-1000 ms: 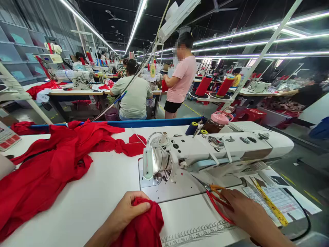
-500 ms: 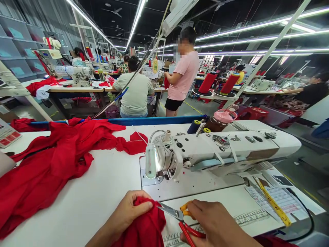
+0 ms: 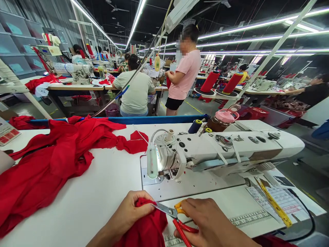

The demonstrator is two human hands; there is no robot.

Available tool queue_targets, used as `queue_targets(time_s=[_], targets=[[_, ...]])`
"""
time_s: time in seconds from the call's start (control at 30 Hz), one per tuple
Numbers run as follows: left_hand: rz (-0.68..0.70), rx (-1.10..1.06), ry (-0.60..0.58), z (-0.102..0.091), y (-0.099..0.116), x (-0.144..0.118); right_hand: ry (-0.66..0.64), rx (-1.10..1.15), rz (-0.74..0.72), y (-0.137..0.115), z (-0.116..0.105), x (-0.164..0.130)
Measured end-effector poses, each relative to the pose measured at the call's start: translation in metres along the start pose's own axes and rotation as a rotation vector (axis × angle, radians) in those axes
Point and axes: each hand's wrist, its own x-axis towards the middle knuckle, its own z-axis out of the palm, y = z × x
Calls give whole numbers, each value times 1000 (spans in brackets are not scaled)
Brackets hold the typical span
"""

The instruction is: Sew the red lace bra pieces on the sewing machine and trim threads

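Observation:
Between the thumb and fingers of my left hand [image 3: 130, 212] a bunched red fabric piece [image 3: 147, 228] is pinched, its lower part hanging down out of view. My right hand [image 3: 205, 219] is closed on the handles of a pair of scissors [image 3: 171, 211], which have yellow and red grips. The blades point left, their tips against the fabric right by my left thumb. Whether the tips cut into the cloth or only touch it, I cannot tell. Just beyond both hands stands a white sewing machine [image 3: 205, 147].
A heap of red cloth [image 3: 66, 151] lies on the left of the white table [image 3: 108, 192]. To the right are a yellow tape measure [image 3: 276, 206], written papers [image 3: 290, 202] and a pink-lidded jar [image 3: 223, 118]. Beyond the table, a person in pink [image 3: 186, 72] stands near a seated person [image 3: 135, 89].
My right hand and the scissors have shifted left, bringing the blade tips closer to my left thumb. The blades look closer together. My left hand keeps its pinch on the fabric.

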Motion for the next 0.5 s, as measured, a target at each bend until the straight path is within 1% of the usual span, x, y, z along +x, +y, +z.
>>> queue_targets(time_s=[0.17, 0.33, 0.43, 0.5], targets=[[25, 43, -8, 1, -1, -1, -47, 45, 19, 2, 0, 5], [35, 73, -18, 0, 0, 0, -77, 103, 2, 3, -1, 9], [21, 85, -9, -1, 2, 0, -48, 112, -3, 9, 1, 6], [-11, 64, -13, -2, 3, 0, -2, 83, 39, 21, 2, 0]])
